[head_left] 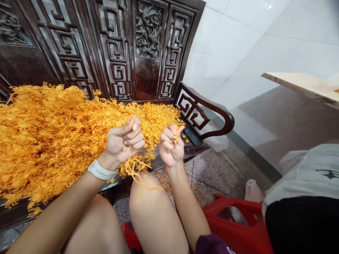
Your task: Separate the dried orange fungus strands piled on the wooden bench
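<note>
A large heap of orange plastic-looking pieces with thin stems covers the seat of a dark carved wooden bench. My left hand, with a pale watch band on the wrist, is closed around orange strands that dangle below it over my knee. To its right, my right hand is raised with fingers curled and pinched on a small orange piece. The two hands are apart, in front of the heap's right part.
The bench's curved armrest rises at the right, with a dark phone beside it. A red stool and a seated person in light clothing are at lower right. A wooden board edge juts in above.
</note>
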`<state>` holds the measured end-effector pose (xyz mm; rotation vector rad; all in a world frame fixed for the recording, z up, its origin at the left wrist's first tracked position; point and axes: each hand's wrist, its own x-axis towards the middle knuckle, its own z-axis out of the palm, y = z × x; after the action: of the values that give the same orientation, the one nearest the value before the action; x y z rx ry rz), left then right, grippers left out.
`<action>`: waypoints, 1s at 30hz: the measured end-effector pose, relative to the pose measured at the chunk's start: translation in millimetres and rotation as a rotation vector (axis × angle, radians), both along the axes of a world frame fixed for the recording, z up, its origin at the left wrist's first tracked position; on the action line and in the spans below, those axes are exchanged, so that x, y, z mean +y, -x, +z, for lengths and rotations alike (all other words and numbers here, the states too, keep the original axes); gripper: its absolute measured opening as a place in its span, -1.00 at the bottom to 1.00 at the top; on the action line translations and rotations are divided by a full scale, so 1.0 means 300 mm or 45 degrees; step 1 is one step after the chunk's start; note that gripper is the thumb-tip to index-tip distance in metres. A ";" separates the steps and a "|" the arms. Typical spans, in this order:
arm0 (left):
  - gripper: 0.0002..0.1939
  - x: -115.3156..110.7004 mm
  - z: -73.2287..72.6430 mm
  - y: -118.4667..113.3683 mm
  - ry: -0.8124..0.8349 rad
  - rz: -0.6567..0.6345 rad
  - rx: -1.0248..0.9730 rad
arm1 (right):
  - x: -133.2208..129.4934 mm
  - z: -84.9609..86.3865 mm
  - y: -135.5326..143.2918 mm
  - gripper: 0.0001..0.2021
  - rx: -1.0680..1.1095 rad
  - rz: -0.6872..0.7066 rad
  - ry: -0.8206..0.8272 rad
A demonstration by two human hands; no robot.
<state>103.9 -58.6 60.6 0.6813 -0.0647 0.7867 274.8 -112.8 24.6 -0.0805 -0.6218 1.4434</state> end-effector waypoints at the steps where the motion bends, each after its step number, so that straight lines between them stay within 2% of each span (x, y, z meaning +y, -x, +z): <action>1: -0.80 0.005 0.003 0.000 -0.006 0.049 0.028 | -0.009 0.007 -0.016 -0.50 -0.064 0.010 -0.059; 3: -0.81 0.018 -0.004 -0.009 -0.036 0.117 0.175 | -0.002 0.020 -0.056 -0.51 -0.223 -0.027 -0.133; 5: -0.79 0.030 -0.024 -0.025 -0.096 0.194 0.373 | 0.049 0.017 -0.105 -0.49 -0.336 -0.227 -0.054; 7: -0.75 0.036 -0.048 -0.039 -0.180 0.310 0.558 | 0.133 -0.017 -0.157 -0.38 -0.460 -0.485 0.214; 9: -0.69 0.037 -0.066 -0.044 -0.304 0.436 0.714 | 0.216 -0.080 -0.201 -0.33 -0.794 -0.738 0.636; 11: -0.66 0.035 -0.077 -0.041 -0.503 0.529 0.881 | 0.270 -0.151 -0.230 -0.29 -0.898 -0.944 0.768; 13: -0.68 0.035 -0.083 -0.031 -0.723 0.570 1.030 | 0.290 -0.208 -0.240 -0.28 -1.002 -1.080 0.708; 16: -0.68 0.038 -0.086 -0.020 -0.907 0.578 1.102 | 0.297 -0.238 -0.236 -0.33 -1.187 -1.111 0.513; 19: -0.70 0.039 -0.085 -0.023 -0.989 0.576 1.112 | 0.312 -0.222 -0.246 -0.34 -1.448 -1.151 0.367; 21: -0.72 0.036 -0.086 -0.029 -1.011 0.577 1.132 | 0.323 -0.208 -0.268 -0.24 -1.779 -1.193 0.251; 23: -0.72 0.033 -0.089 -0.036 -0.997 0.574 1.156 | 0.329 -0.199 -0.292 -0.17 -1.983 -1.150 0.143; 26: -0.70 0.030 -0.097 -0.044 -0.985 0.550 1.186 | 0.330 -0.191 -0.309 -0.26 -1.963 -1.019 0.087; 30: -0.66 0.038 -0.106 -0.048 -0.956 0.632 1.209 | 0.295 -0.160 -0.276 -0.29 -1.969 -1.073 0.026</action>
<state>118.4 -47.3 28.8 1.7744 0.7304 0.8313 357.7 -24.2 -23.4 -1.3850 -1.5407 0.3166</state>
